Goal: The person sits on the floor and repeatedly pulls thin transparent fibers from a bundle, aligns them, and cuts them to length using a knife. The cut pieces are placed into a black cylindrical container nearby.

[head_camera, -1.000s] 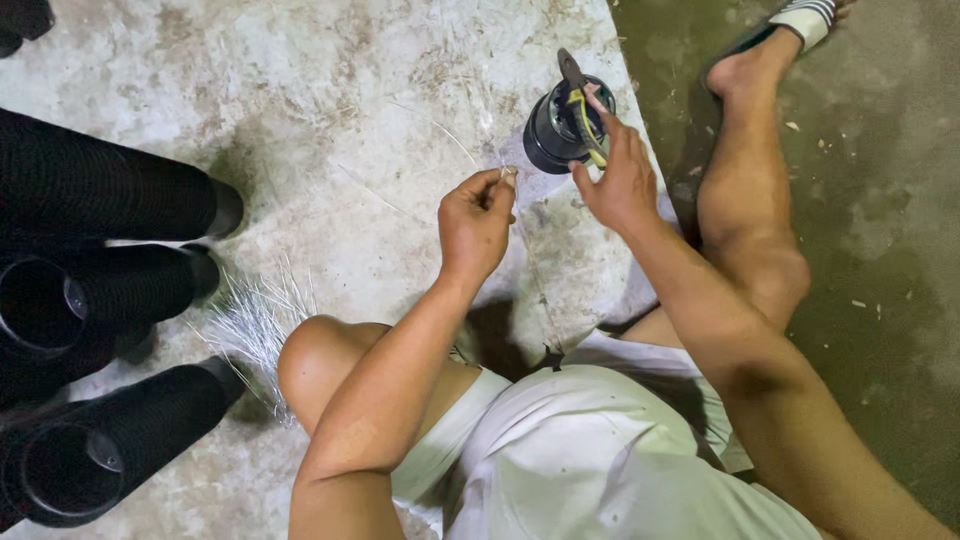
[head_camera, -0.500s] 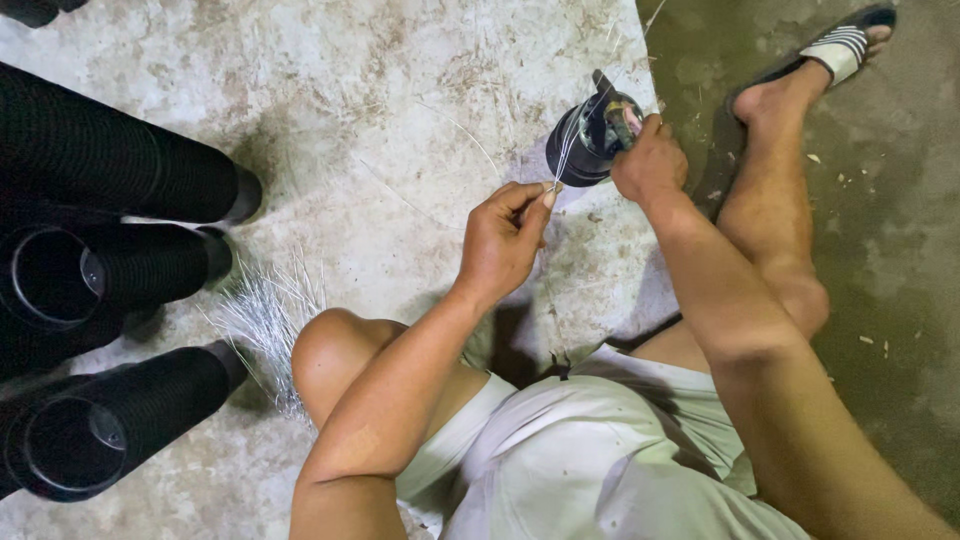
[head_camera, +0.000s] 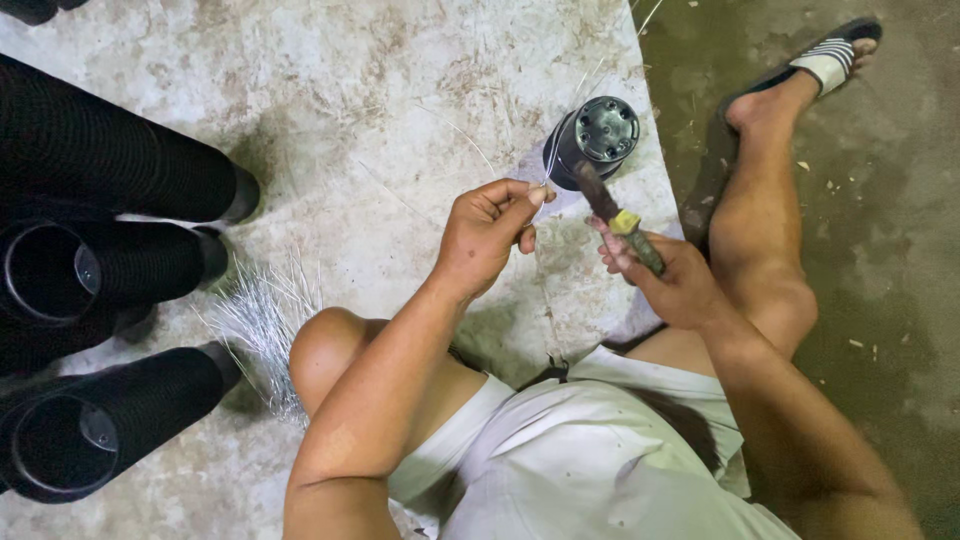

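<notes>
While pinching a thin wire [head_camera: 549,165], left hand [head_camera: 487,235]; right hand [head_camera: 670,280] clenched around a dark tool [head_camera: 620,220].

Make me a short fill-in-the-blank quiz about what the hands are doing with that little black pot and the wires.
1. The right hand grips a tool with a ___ band on its handle.
2. The left hand pinches a thin ___ between its fingertips.
3. The small black pot sits on the floor bottom side ___.
4. Stacks of black pots lie on the person's ___ side.

Missing words: yellow; wire; up; left

Right hand [head_camera: 672,282] — now off the pot [head_camera: 594,139]
</notes>
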